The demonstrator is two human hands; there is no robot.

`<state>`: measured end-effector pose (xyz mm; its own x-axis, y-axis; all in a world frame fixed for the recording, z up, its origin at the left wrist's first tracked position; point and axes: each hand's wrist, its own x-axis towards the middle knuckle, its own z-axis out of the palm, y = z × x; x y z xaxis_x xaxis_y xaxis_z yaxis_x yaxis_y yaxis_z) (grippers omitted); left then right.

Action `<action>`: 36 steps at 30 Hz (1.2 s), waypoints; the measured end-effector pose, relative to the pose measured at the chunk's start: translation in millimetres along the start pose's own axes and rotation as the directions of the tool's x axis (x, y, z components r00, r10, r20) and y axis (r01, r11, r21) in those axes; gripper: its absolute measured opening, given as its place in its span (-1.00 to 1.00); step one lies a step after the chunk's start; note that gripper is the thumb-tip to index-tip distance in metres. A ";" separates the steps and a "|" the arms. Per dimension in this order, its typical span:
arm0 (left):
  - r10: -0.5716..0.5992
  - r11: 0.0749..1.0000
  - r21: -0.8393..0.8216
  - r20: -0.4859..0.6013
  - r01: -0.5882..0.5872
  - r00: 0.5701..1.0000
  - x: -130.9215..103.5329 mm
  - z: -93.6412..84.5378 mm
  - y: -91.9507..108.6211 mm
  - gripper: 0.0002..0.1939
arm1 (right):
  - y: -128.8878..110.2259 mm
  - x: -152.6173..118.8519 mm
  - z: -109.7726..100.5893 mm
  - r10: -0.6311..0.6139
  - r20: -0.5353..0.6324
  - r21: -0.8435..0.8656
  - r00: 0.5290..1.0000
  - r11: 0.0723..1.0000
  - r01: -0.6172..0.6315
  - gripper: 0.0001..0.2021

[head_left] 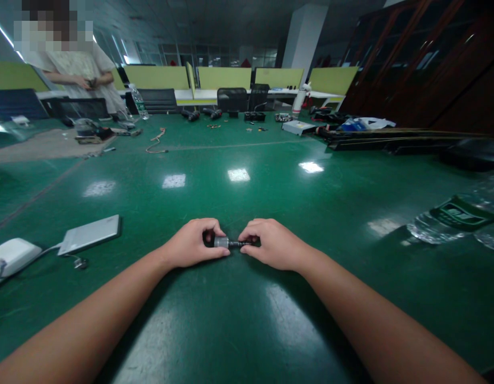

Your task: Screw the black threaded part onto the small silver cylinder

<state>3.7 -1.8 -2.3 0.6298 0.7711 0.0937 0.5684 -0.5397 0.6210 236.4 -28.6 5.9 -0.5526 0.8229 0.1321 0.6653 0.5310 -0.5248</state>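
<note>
My left hand [194, 241] grips a small grey metallic cylinder [221, 242] between thumb and fingers. From the cylinder's right end runs a thin dark ridged rod [236, 244], perhaps a screw or a bit; its exact kind is hard to make out. The fingertips of my right hand [271, 242] are closed round the rod's right part. Both pieces lie in one line, level and low over the green table [239, 309]. My fingers partly hide the cylinder's left end and the rod's right end.
To the left lie a silver box-shaped device [90, 234] with a cord and a white device [13, 256]. Clear plastic bottles [455, 218] lie at the right. Tools, including power drills [191, 114], line the far side. A person [79, 74] stands at the far left.
</note>
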 end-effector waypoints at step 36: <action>-0.010 1.000 -0.004 -0.006 0.010 1.000 -1.6 -1.6 1.4 -0.67 | 14.7 -7.5 -15.2 0.081 0.024 -0.021 0.996 0.997 -0.081 -0.88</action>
<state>2.6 -3.2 -0.3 0.6209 0.7785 0.0915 0.5725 -0.5302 0.6254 258.0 -23.9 10.0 -0.5087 0.8582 0.0687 0.7179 0.4670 -0.5163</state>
